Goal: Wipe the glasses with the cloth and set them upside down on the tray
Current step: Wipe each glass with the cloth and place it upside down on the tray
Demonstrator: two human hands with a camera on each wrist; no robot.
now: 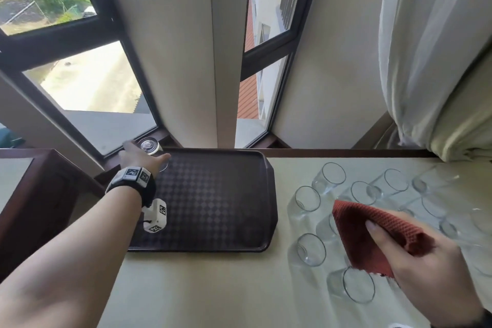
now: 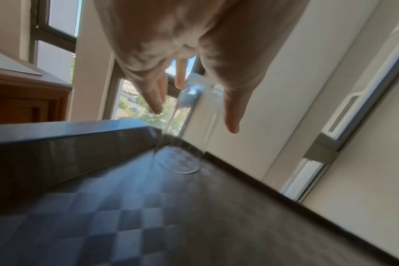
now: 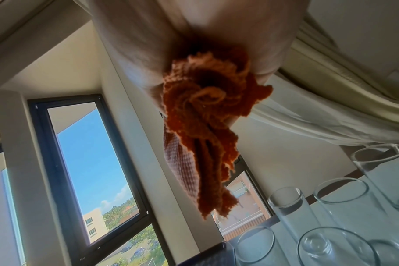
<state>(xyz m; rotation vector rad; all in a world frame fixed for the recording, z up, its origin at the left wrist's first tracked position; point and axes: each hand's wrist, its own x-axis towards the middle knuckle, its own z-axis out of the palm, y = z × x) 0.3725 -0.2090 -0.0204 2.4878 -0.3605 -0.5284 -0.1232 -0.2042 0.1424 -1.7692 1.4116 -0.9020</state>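
- Head cam: high, looking down and forward over table [image 1: 213, 287], tray [image 1: 218, 202] at centre, windows beyond.
- Left wrist cam: low, close over tray [image 2: 194, 225], looking along the left hand [image 2: 185, 54] to the upside-down glass [image 2: 182, 144]; head view shares that far-left tray corner.
- Right wrist cam: under the right hand [image 3: 148, 36], tilted up past the cloth [image 3: 201, 126] at windows; upright glasses [image 3: 330, 216] shared with head view.
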